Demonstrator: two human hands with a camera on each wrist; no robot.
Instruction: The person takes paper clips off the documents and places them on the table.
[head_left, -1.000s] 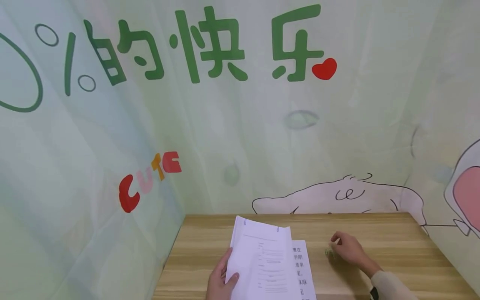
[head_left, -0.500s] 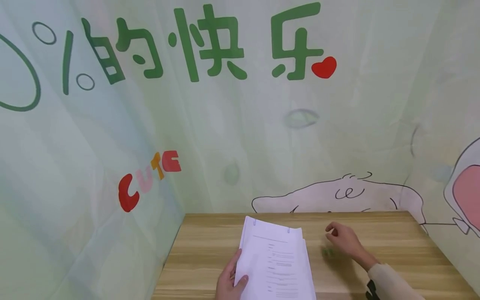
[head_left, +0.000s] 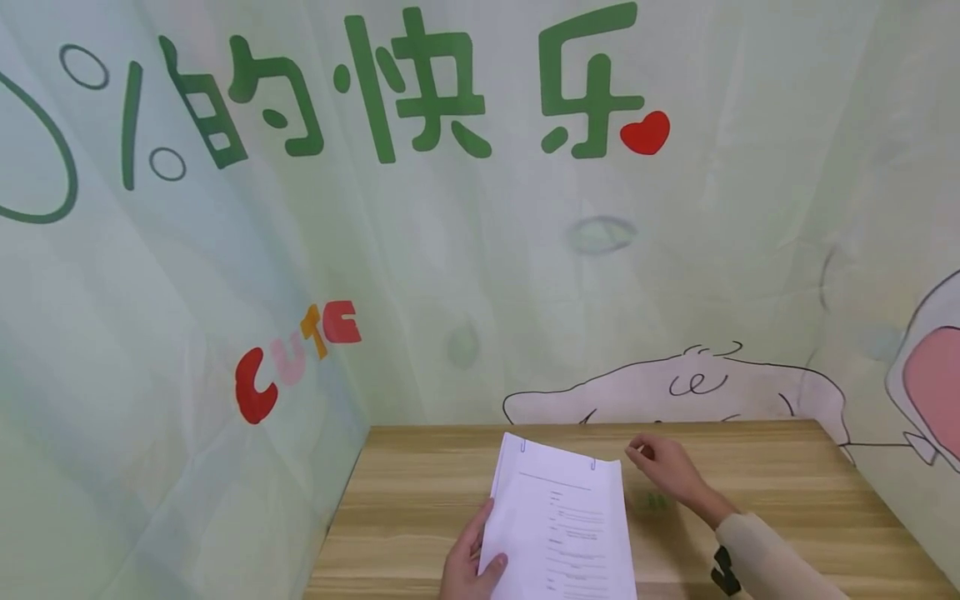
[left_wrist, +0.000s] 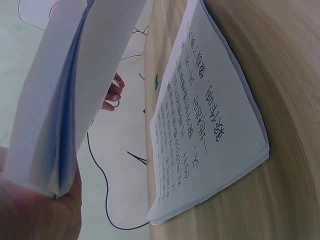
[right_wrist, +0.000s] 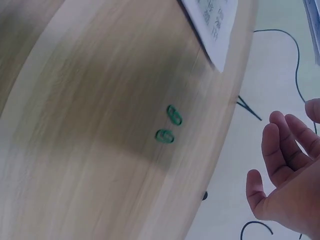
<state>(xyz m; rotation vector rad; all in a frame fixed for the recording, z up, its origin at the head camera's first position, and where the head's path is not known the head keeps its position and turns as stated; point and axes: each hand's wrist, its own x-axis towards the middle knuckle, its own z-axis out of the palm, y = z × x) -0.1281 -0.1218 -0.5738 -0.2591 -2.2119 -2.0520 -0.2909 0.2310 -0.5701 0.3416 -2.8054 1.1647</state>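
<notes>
My left hand (head_left: 472, 560) grips a sheaf of printed paper (head_left: 562, 533) by its left edge, thumb on the front. The sheaf is raised, and two paper clips sit on its top edge, a left paper clip (head_left: 522, 447) and a right paper clip (head_left: 593, 464). Beneath it, another stack of printed paper (left_wrist: 210, 115) lies on the table. My right hand (head_left: 669, 471) hovers just right of the sheaf's upper corner, fingers loosely bent around nothing visible. Below that hand, two green paper clips lie on the table, an upper green clip (right_wrist: 174, 115) and a lower green clip (right_wrist: 164, 136).
A wooden table (head_left: 420, 492) fills the lower part of the head view. Its far edge meets a pale green printed curtain (head_left: 435, 275). The curtain also hangs along the left and right sides.
The left hand has moved the raised sheaf rightward, covering the printed stack seen beside it earlier. The right hand has shifted left and slightly away, toward the sheaf's upper corner.
</notes>
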